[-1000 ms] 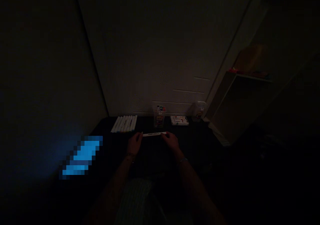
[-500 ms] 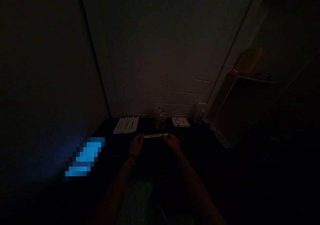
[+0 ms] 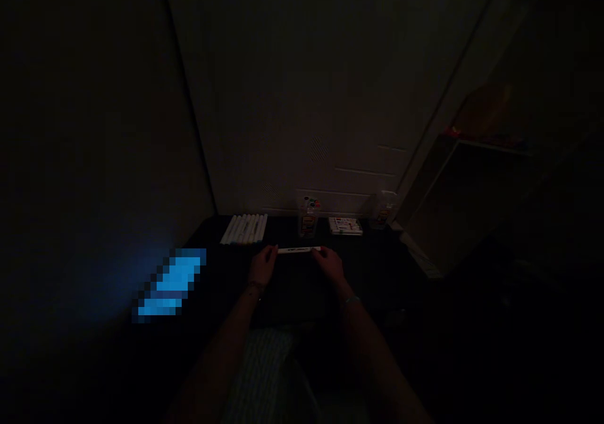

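A white marker (image 3: 297, 250) with dark print on its barrel lies level between my two hands, above the dark table. My left hand (image 3: 263, 265) is closed on its left end, and my right hand (image 3: 329, 263) pinches the right end. Behind it stands a clear container (image 3: 308, 223) with several markers upright in it, their coloured ends showing. To the left, several white markers (image 3: 244, 229) lie side by side in a row. A stack of white markers (image 3: 345, 226) with printed barrels lies right of the container. The dim light hides fine detail.
Another clear container (image 3: 383, 211) stands at the back right corner, by the wall (image 3: 321, 97). A glowing blue, pixelated screen (image 3: 172, 284) is at the left. On the right, a shelf unit (image 3: 453, 191) rises beside the dark table (image 3: 292, 298).
The whole view has shifted slightly, so things appear a little further right and higher. Both hands keep hold of the marker, with little change in their grip.
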{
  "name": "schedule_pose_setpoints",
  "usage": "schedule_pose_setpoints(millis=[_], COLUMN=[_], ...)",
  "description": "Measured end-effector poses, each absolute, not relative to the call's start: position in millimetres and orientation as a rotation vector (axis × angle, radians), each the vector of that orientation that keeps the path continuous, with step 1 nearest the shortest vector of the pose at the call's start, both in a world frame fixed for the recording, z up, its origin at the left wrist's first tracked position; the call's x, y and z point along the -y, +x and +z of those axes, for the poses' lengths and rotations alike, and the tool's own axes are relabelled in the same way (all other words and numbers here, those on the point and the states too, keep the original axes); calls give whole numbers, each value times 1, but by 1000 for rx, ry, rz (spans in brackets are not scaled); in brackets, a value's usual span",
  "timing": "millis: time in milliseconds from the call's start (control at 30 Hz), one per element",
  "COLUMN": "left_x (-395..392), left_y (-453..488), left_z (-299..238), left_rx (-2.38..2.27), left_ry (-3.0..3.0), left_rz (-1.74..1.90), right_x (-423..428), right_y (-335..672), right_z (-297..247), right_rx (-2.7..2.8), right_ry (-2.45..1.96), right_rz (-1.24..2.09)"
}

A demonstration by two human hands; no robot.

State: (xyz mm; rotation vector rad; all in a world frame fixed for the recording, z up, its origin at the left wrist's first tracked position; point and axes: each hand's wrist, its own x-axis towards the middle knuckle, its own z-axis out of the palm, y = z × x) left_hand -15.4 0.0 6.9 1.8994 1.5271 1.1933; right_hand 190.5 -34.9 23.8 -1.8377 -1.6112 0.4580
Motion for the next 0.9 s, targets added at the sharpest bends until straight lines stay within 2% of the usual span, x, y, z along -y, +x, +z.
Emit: schedule_pose_setpoints(millis=[500, 900], left_x=[1, 1], left_y=[-15, -13], left_z=[8, 6], left_rx=[-1564, -1595], left_ry=[1878, 1870], left_rz=[1184, 1217], right_x=[40, 38], right_y=[185, 184], right_z=[33, 30], right_rx=[1596, 1690], right_ry=[-1858, -1885], right_rz=[478, 357])
